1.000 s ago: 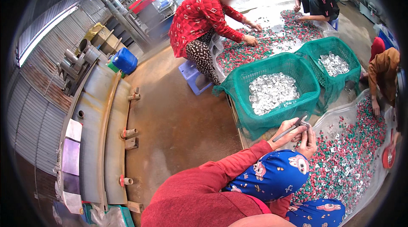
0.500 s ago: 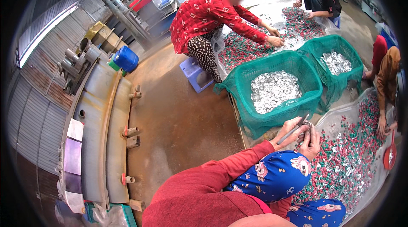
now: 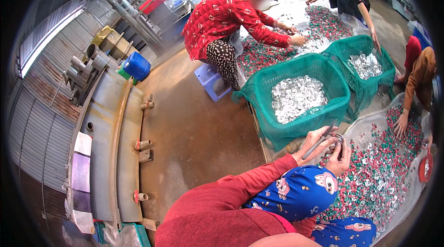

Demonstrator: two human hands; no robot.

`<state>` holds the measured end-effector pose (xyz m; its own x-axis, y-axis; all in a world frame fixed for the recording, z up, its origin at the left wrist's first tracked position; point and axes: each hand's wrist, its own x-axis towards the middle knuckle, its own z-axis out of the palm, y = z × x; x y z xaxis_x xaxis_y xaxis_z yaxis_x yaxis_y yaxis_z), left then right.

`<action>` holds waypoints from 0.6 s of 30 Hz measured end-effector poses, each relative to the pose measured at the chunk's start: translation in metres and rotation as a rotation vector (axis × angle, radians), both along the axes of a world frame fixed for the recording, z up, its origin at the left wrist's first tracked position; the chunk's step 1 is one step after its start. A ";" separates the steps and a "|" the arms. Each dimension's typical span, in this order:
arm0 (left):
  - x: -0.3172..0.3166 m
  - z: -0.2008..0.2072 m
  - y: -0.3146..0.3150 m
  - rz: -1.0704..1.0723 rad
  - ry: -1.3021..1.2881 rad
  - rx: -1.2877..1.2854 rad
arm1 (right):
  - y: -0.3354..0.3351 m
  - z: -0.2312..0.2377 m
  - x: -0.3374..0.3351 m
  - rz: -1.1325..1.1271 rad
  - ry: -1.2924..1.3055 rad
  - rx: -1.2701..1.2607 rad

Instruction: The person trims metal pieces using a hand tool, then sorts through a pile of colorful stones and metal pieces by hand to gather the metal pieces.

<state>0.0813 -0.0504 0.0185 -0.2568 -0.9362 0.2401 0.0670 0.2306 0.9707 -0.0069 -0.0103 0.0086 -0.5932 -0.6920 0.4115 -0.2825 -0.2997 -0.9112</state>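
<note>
My left hand (image 3: 313,145) is closed around a slim grey metal tool (image 3: 317,144), which slants across the fingers. Beside it, my right hand (image 3: 339,160) pinches a small shiny metal piece (image 3: 340,138), rounded like a buckle or loop. Both hands meet above my raised knee, just in front of a green basket (image 3: 344,90) lined with netting. Inside that basket lies a heap of silvery metal pieces (image 3: 299,98). Red and green pellets (image 3: 365,190), mixed with more metal pieces, cover a plastic sheet on my right.
A second green basket (image 3: 340,57) of metal pieces stands behind the first. Across from me, a person in red (image 3: 217,20) sits on a purple stool (image 3: 213,87); others crouch at far right. A red strainer (image 3: 426,168) lies at the right edge. A long metal trough (image 3: 104,154) runs along the left.
My hands stay nearly in place; the metal piece turns and shows more clearly. The far person in black now reaches toward the second basket. A hand at right moves leftward over the pellets.
</note>
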 end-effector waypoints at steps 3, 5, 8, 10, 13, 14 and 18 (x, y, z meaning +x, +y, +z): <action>0.002 0.010 -0.001 -0.006 -0.057 0.069 | -0.001 -0.003 -0.005 -0.032 0.141 -0.011; 0.003 0.013 -0.001 0.012 -0.101 0.163 | -0.002 -0.006 -0.007 -0.028 0.365 -0.004; 0.000 0.005 0.000 0.053 -0.091 0.035 | 0.001 -0.002 -0.003 0.003 0.135 0.025; 0.000 0.010 0.001 0.041 -0.142 -0.037 | 0.001 -0.003 -0.002 -0.029 0.053 0.025; -0.002 0.009 0.000 0.142 -0.222 -0.408 | 0.001 -0.006 -0.005 -0.064 0.151 -0.008; -0.001 0.012 0.002 0.123 -0.222 -0.464 | 0.002 -0.004 -0.004 -0.063 0.150 -0.008; -0.001 0.014 0.004 0.114 -0.274 -0.405 | 0.003 0.001 -0.006 -0.028 0.267 -0.067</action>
